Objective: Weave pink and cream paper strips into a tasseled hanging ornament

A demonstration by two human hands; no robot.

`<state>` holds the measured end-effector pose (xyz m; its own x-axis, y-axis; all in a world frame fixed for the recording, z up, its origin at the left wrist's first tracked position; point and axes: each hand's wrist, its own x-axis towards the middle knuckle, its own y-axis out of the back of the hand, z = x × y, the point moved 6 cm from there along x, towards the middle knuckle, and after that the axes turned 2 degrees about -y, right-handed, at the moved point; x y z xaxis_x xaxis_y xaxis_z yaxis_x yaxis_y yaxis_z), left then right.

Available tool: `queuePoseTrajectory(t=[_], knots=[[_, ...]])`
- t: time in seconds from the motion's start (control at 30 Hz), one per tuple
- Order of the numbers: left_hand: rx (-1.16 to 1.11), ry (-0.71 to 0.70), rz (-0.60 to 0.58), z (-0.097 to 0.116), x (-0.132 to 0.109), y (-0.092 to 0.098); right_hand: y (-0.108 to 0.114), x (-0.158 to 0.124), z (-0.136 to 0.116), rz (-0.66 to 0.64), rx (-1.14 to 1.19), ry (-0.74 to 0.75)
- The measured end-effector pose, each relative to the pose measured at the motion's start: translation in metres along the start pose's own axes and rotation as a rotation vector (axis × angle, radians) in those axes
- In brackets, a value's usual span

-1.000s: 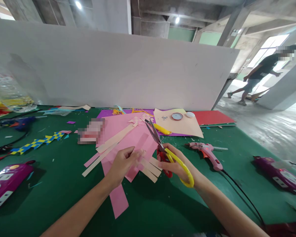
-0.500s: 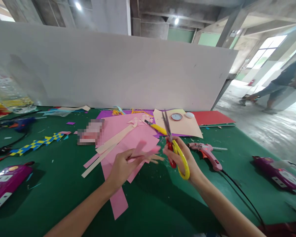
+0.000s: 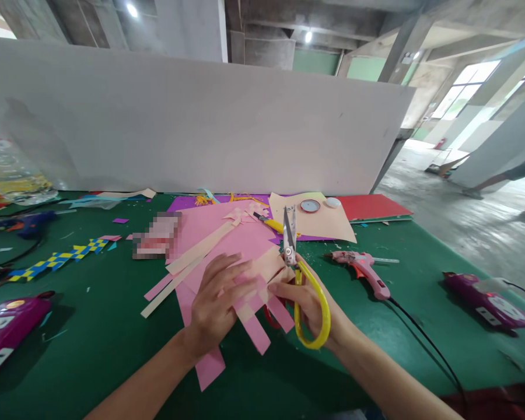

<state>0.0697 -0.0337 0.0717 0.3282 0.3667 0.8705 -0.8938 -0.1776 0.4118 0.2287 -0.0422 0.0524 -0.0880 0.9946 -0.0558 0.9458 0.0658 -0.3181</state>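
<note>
A piece of woven pink and cream paper strips (image 3: pixel 251 300) is held between my two hands, its loose ends fanning toward me. My left hand (image 3: pixel 216 303) grips it from the left, fingers stretched across its top and thumb hidden. My right hand (image 3: pixel 315 306) holds the scissors (image 3: pixel 310 315) with yellow and red handles, blades pointing away and slightly apart. The thumb of that hand also presses the right edge of the weave. Beneath lie pink paper sheets (image 3: pixel 192 233) and cut cream strips (image 3: pixel 201 248).
A yellow utility knife (image 3: pixel 271 223) lies behind the hands, near cream paper (image 3: pixel 345 224) with a round tin (image 3: pixel 310 206). Right stands a pink glue gun (image 3: pixel 363 268) with its cord. Purple devices (image 3: pixel 485 300) sit at both sides. A blue-yellow woven strip (image 3: pixel 61 259) lies left.
My left hand has turned palm-down over the paper weave, which now faces up more flatly. My right hand has come in against it, and the scissors have dropped lower and turned.
</note>
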Motion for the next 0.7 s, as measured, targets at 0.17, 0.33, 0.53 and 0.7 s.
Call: queuePoseTrajectory(t=[0.17,0.33,0.53,0.7], knots=[[-0.503,0.852,-0.065,-0.038,-0.012,-0.017,0.007,0.004,-0.014,0.035,-0.101,0.105],[-0.992,1.204,-0.136,-0.037,-0.022,-0.038,0.012,0.006,-0.012,0.051,-0.169,0.129],[-0.738,1.124,-0.275,-0.037,-0.025,-0.040,0.009,0.006,-0.007,0.015,-0.228,0.163],[-0.679,1.137,-0.281,-0.040,-0.029,-0.041,0.007,0.005,-0.007,-0.006,-0.250,0.187]])
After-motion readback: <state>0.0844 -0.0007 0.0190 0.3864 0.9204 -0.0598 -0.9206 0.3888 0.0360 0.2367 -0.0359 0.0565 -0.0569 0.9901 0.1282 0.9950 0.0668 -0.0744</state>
